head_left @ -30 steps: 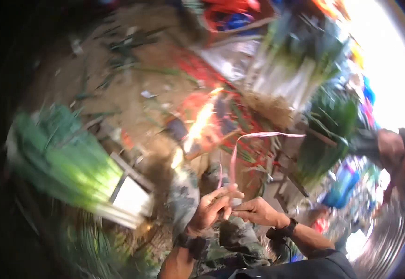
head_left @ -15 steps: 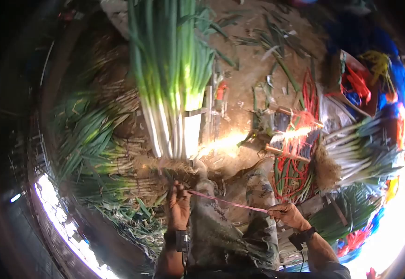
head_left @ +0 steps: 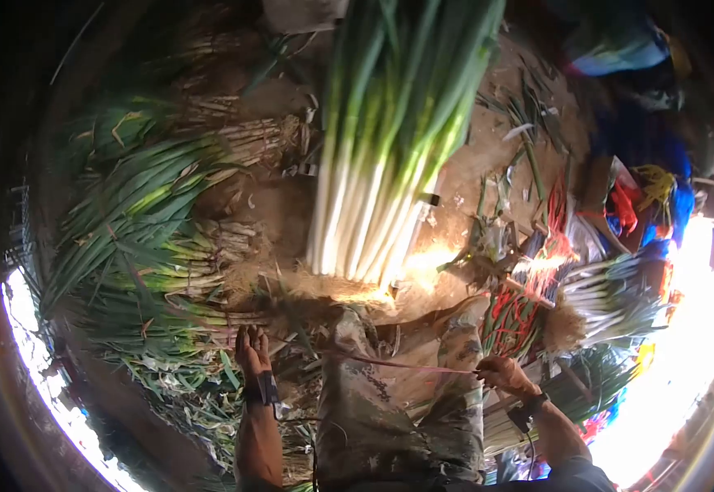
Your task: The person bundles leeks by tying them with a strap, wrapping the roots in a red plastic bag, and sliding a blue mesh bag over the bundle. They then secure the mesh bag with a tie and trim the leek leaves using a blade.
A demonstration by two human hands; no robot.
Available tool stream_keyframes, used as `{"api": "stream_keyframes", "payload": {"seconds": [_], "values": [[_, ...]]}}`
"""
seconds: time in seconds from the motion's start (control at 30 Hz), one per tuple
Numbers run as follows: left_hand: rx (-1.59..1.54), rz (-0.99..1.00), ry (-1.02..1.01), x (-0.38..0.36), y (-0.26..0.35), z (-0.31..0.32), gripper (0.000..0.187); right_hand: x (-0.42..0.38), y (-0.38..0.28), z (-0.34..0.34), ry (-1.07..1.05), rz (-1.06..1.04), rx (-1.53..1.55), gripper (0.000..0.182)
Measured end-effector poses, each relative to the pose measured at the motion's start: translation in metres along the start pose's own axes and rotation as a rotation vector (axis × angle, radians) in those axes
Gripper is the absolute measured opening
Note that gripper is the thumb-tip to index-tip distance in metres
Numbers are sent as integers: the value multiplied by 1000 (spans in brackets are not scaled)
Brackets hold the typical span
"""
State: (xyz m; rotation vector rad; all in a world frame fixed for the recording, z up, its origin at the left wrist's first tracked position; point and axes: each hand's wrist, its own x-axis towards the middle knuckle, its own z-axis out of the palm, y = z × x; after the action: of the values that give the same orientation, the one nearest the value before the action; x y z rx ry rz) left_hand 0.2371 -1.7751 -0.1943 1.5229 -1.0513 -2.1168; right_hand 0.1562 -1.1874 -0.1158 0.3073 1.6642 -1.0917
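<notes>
My right hand [head_left: 504, 375] pinches one end of a thin pink tie strip [head_left: 410, 365], which stretches leftward across my thighs. My left hand [head_left: 252, 351] is at the root ends of the tied bundles on the left, its fingers stretched out and apart from the strip. In front of my knees lies a big bunch of leeks or large green onions [head_left: 369, 205], white stems toward me and green leaves pointing away. A short dark bracket [head_left: 429, 199] shows at the right side of its stems.
Tied green onion bundles [head_left: 152, 197] are piled on the left. Red strips [head_left: 508, 324] lie right of my knees, beside another bunch with bushy roots [head_left: 566, 320]. A box with red strips [head_left: 623, 201] stands farther right. Loose leaves [head_left: 529, 115] litter the dirt floor.
My left hand has moved left, away from the strip toward the piled bundles. My right hand still holds the strip. The view has shifted, so the big bunch appears farther right.
</notes>
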Motion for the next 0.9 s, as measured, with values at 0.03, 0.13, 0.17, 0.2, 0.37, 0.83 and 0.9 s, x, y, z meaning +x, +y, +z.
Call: {"api": "stream_keyframes", "payload": {"seconds": [0.03, 0.13, 0.17, 0.2, 0.37, 0.83, 0.9], "values": [[-19, -1, 12, 16, 9, -1, 27, 6, -5, 9, 13, 70, 5, 20], [30, -67, 18, 49, 28, 12, 43, 26, -26, 40, 32, 157, -17, 17], [118, -86, 41, 58, 32, 26, 39, 36, -29, 49, 53, 107, -50, 16], [206, -105, 64, 70, 33, 36, 36, 46, -33, 55, 72, 55, -83, 16], [520, -184, -86, 124, 11, 58, 24, 123, -58, 71, 38, 104, -479, 25], [812, -194, -475, 297, -135, 121, 22, 366, -18, 34, -158, -205, -605, 31], [625, -183, -722, 327, -176, 118, 26, 384, 30, 8, -79, -525, -1060, 32]]}}
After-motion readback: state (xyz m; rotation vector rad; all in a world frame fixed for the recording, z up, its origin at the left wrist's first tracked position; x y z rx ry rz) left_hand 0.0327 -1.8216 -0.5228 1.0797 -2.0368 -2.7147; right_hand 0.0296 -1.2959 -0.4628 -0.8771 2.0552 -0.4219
